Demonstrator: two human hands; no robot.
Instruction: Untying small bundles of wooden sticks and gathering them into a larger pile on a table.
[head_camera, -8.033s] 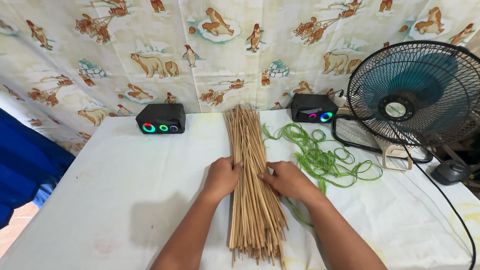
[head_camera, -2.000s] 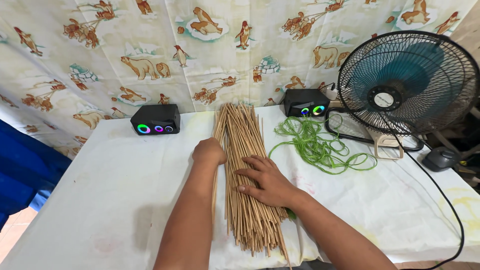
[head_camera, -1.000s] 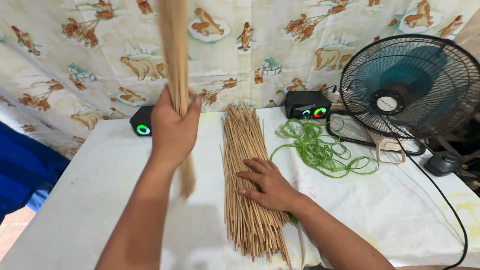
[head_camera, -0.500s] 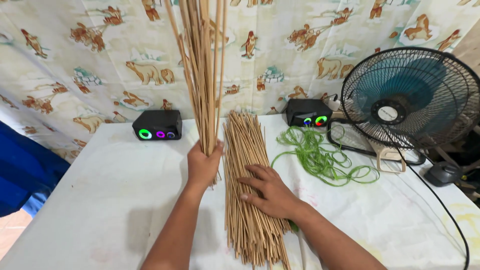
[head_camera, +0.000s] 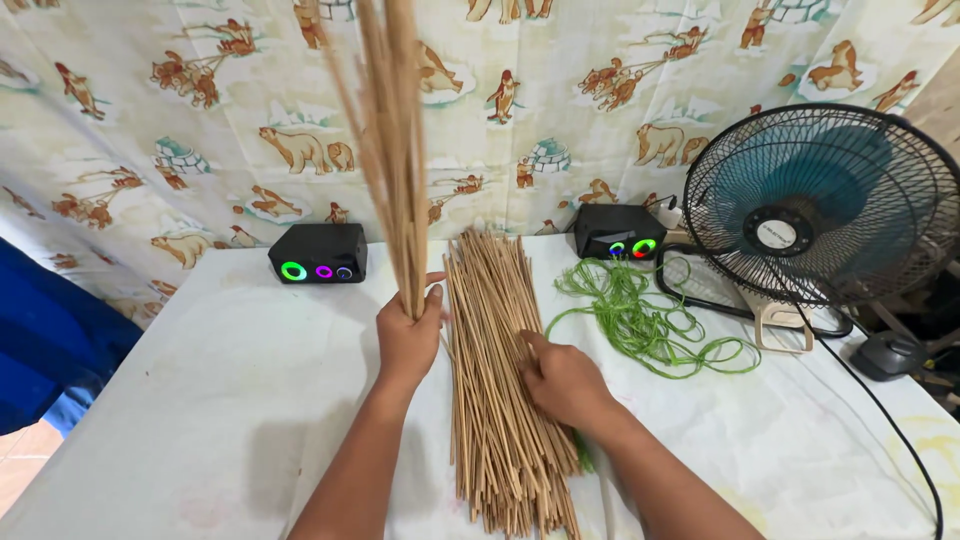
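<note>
left hand (head_camera: 408, 335) grips upright sticks (head_camera: 392, 150); right hand (head_camera: 565, 380) curled, fingers pressing stick pile (head_camera: 495, 380).

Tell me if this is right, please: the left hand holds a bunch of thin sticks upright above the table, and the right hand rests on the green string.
Not quite. The head view shows the right hand resting on the pile of sticks lying on the table, not on the green string, which lies apart to its right. The left hand does hold a bunch of thin sticks upright.

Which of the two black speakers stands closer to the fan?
The right-hand black speaker, beside the green string and next to the fan. The other speaker sits left of the stick pile, apart.
</note>
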